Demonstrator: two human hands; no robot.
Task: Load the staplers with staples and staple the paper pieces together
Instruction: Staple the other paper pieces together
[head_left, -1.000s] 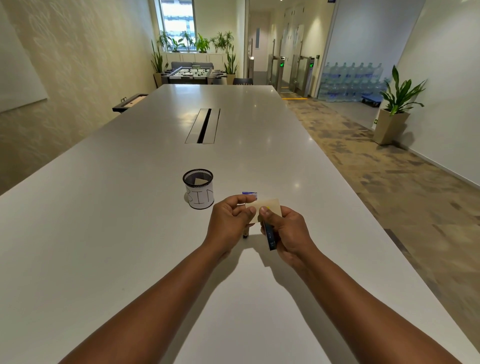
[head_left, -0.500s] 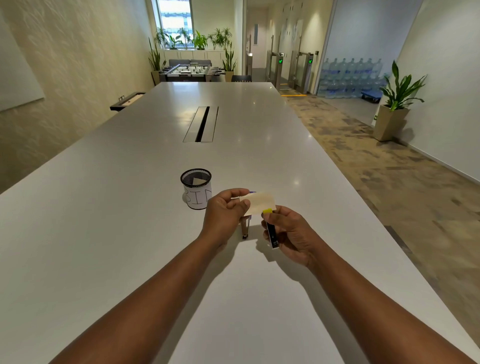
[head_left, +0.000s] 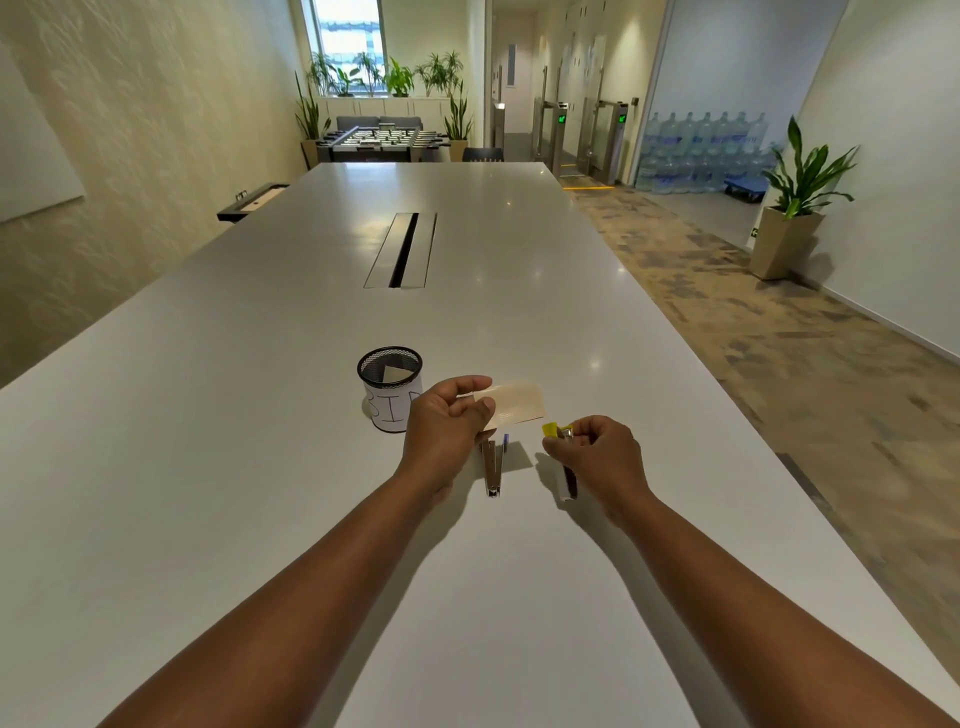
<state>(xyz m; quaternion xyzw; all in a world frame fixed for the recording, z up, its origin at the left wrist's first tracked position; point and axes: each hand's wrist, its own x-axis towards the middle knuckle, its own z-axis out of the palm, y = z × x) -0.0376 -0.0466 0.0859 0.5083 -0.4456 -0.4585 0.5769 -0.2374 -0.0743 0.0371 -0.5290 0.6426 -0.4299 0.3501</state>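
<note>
The hands have parted: the left hand pinches the cream paper pieces at twelve o'clock, while the right hand carries the yellow-tipped stapler off toward four, suggesting a completed staple.

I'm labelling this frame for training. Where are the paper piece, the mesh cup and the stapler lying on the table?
paper piece (head_left: 519, 401), head view, middle of the sheet.
mesh cup (head_left: 390, 402), head view, white label.
stapler on the table (head_left: 492, 467), head view, metal body.
</note>
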